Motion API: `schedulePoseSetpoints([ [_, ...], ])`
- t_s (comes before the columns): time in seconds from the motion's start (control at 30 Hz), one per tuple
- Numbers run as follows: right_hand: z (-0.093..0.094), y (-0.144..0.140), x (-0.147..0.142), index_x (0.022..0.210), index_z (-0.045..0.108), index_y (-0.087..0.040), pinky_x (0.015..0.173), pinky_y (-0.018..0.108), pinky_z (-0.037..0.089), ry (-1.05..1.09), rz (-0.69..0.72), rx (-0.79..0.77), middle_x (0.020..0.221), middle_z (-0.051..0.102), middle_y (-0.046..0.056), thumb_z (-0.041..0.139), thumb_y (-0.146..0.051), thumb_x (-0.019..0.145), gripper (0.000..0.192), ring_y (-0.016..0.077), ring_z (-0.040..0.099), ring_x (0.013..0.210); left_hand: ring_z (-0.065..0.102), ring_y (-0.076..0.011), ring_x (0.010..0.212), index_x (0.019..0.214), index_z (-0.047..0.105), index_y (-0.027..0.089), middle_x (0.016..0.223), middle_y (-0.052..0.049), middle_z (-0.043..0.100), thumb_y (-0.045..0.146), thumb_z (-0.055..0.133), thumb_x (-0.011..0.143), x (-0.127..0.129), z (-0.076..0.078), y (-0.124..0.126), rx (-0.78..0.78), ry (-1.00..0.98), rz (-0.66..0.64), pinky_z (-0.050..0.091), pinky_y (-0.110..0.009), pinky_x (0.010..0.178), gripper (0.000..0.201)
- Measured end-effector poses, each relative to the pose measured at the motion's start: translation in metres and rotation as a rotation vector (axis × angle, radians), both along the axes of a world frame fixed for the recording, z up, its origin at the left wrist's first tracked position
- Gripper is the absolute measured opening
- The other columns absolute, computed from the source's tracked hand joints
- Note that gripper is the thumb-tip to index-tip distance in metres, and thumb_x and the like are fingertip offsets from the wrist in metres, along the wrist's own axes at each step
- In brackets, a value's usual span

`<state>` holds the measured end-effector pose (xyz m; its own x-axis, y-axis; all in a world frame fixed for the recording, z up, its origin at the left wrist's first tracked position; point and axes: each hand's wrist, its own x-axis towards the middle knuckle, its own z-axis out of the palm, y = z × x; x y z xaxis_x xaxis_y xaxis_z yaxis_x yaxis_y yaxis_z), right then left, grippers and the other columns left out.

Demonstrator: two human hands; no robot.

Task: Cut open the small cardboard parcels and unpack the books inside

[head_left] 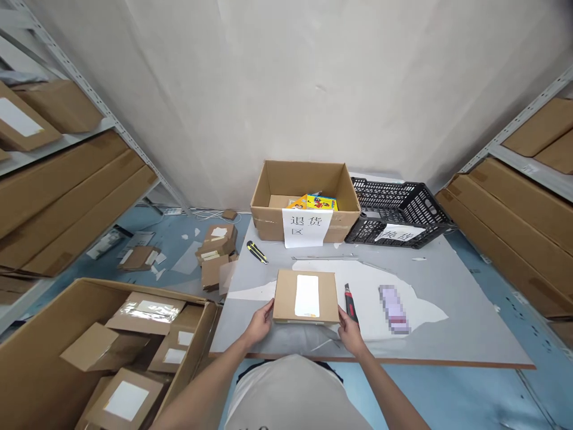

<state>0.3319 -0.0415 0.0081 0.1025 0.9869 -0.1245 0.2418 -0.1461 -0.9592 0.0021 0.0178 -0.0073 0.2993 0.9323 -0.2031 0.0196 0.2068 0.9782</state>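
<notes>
A small brown cardboard box (286, 295) with a blank white label on top is between my hands, over the near part of the table. My left hand (260, 322) grips its left side near the front corner. At the opposite side, my right hand (350, 332) holds the right front corner. Just beyond the right hand lies a red and black utility knife (350, 303), blade end pointing away. Farther back on the left rests a yellow and black utility knife (256, 252). The fingers under the box are partly hidden.
A large open carton (268, 224) with a paper sign holds colourful packs at the table's back. Right of it stands a black plastic crate (403, 209). A pixelated item (394, 309) lies on the right. A big carton of boxes (203, 334) stands at left; shelves flank both sides.
</notes>
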Motion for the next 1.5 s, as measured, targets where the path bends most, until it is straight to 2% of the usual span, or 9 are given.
schedulePoseSetpoints([
  [0.13, 0.012, -0.003, -0.004, 0.135, 0.043, -0.023, 0.103, 0.04, 0.038, -0.073, 0.028, -0.04, 0.138, 0.047, 0.007, 0.062, -0.027, 0.068, 0.07, 0.024, 0.041, 0.128, 0.031, -0.0248, 0.134, 0.137, 0.038, 0.016, 0.145, -0.007, 0.035, 0.014, 0.061, 0.061, 0.001, 0.0, -0.011, 0.005, 0.076, -0.039, 0.021, -0.04, 0.113, 0.08],
  [0.43, 0.02, -0.002, -0.016, 0.135, 0.043, -0.018, 0.097, 0.044, 0.043, -0.021, 0.023, -0.096, 0.119, 0.063, 0.009, 0.056, -0.032, 0.077, 0.062, 0.0244, 0.061, 0.105, 0.035, -0.0276, 0.132, 0.132, 0.046, 0.014, 0.141, -0.009, 0.041, 0.032, 0.066, 0.065, 0.005, 0.004, -0.01, 0.014, 0.15, -0.002, 0.025, -0.043, 0.111, 0.072],
  [0.57, 0.027, 0.003, -0.011, 0.128, 0.053, -0.017, 0.094, 0.041, 0.047, -0.003, 0.033, -0.094, 0.115, 0.065, 0.01, 0.061, -0.04, 0.074, 0.058, 0.0265, 0.061, 0.105, 0.041, -0.0279, 0.128, 0.124, 0.054, 0.015, 0.134, -0.009, 0.051, 0.036, 0.066, 0.067, 0.005, 0.028, -0.006, 0.053, 0.18, -0.034, 0.03, -0.043, 0.108, 0.062],
  [0.77, 0.047, 0.02, -0.001, 0.121, 0.057, -0.016, 0.097, 0.041, 0.043, 0.028, 0.064, -0.039, 0.127, 0.057, 0.011, 0.058, -0.053, 0.075, 0.059, 0.0269, 0.056, 0.114, 0.051, -0.0276, 0.119, 0.12, 0.059, 0.018, 0.126, -0.006, 0.058, 0.042, 0.061, 0.073, 0.007, 0.071, 0.002, 0.079, 0.271, -0.056, 0.038, -0.042, 0.102, 0.053],
  [0.9, 0.069, 0.035, 0.005, 0.113, 0.063, -0.015, 0.09, 0.04, 0.048, -0.038, 0.064, -0.022, 0.113, 0.066, 0.011, 0.054, -0.056, 0.077, 0.056, 0.0284, 0.061, 0.103, 0.054, -0.0257, 0.116, 0.124, 0.055, 0.016, 0.126, -0.005, 0.058, 0.046, 0.056, 0.078, 0.01, 0.09, 0.012, 0.096, 0.252, -0.001, 0.04, -0.038, 0.1, 0.056],
  [1.0, 0.087, 0.046, 0.008, 0.11, 0.066, -0.018, 0.083, 0.036, 0.049, -0.183, 0.04, -0.025, 0.105, 0.07, 0.009, 0.05, -0.055, 0.081, 0.05, 0.0276, 0.064, 0.095, 0.055, -0.0262, 0.115, 0.125, 0.054, 0.014, 0.125, -0.007, 0.058, 0.049, 0.057, 0.077, 0.012, 0.099, 0.025, 0.102, 0.225, 0.047, 0.041, -0.038, 0.1, 0.06],
  [1.17, 0.098, 0.063, 0.007, 0.096, 0.073, -0.02, 0.076, 0.032, 0.048, -0.362, -0.01, -0.065, 0.1, 0.072, 0.008, 0.047, -0.054, 0.082, 0.045, 0.0263, 0.065, 0.088, 0.056, -0.0288, 0.112, 0.126, 0.054, 0.01, 0.121, -0.011, 0.06, 0.055, 0.064, 0.068, 0.014, 0.1, 0.045, 0.031, 0.168, 0.121, 0.044, -0.039, 0.096, 0.073],
  [1.3, 0.089, 0.071, 0.005, 0.093, 0.073, -0.021, 0.07, 0.029, 0.047, -0.391, 0.013, -0.139, 0.089, 0.074, 0.006, 0.044, -0.054, 0.083, 0.045, 0.0233, 0.066, 0.079, 0.059, -0.0294, 0.109, 0.125, 0.054, 0.01, 0.121, -0.012, 0.061, 0.058, 0.065, 0.066, 0.015, 0.093, 0.048, -0.005, 0.168, 0.1, 0.047, -0.039, 0.092, 0.077],
  [1.5, 0.074, 0.071, 0.002, 0.103, 0.07, -0.02, 0.08, 0.032, 0.048, -0.317, 0.015, -0.129, 0.103, 0.071, 0.007, 0.049, -0.047, 0.081, 0.041, 0.0244, 0.065, 0.094, 0.056, -0.0292, 0.113, 0.125, 0.053, 0.01, 0.125, -0.012, 0.057, 0.061, 0.064, 0.065, 0.016, 0.078, 0.036, -0.045, 0.148, 0.115, 0.046, -0.039, 0.095, 0.08],
])
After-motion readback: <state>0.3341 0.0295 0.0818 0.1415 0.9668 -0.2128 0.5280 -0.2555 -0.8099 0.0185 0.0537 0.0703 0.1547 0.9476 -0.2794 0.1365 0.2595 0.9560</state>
